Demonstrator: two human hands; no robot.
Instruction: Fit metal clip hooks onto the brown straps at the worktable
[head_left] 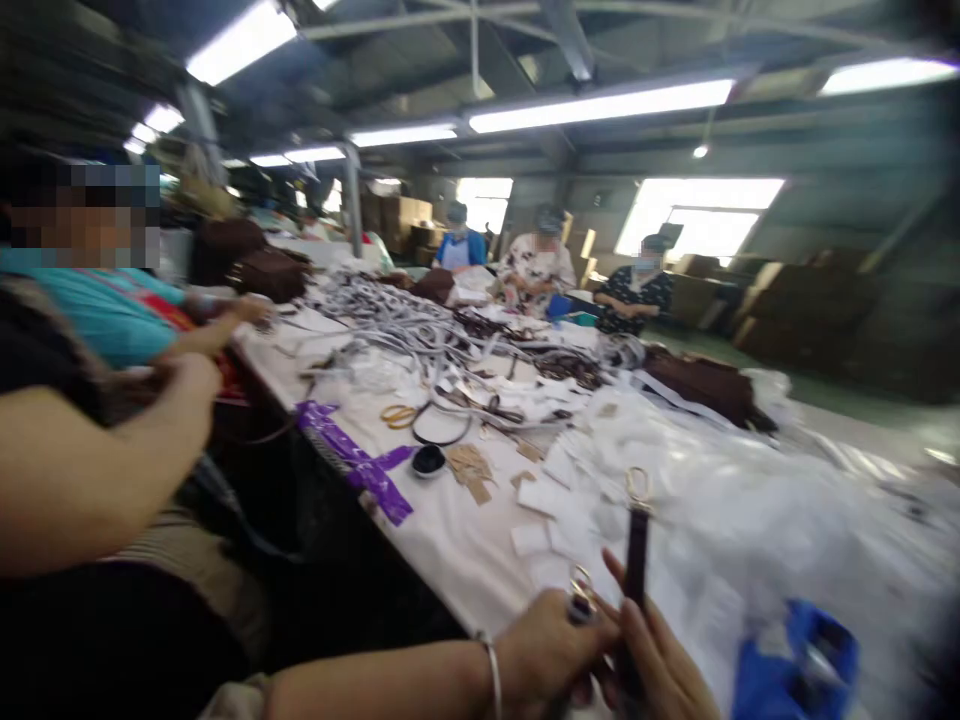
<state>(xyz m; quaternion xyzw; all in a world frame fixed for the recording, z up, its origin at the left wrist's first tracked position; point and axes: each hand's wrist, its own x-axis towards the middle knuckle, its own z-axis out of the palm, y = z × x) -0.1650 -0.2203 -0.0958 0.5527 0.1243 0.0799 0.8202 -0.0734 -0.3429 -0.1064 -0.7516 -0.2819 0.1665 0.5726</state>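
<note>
My left hand [551, 650], a silver bracelet on its wrist, pinches a small metal clasp [581, 592] at the lower end of a dark strap [637, 555]. My right hand [664, 665] grips the same strap from behind and holds it upright. A gold ring [638, 486] tops the strap. Both hands are at the near edge of a white-covered table [457, 540], close together and touching the strap.
A blue object [802, 660] lies blurred at the lower right. White tags [559, 500], purple tape [360, 465], grey straps [420, 335] and brown bags [705, 385] cover the table. A co-worker's arm [90, 475] reaches in at left; several other people work farther along the table.
</note>
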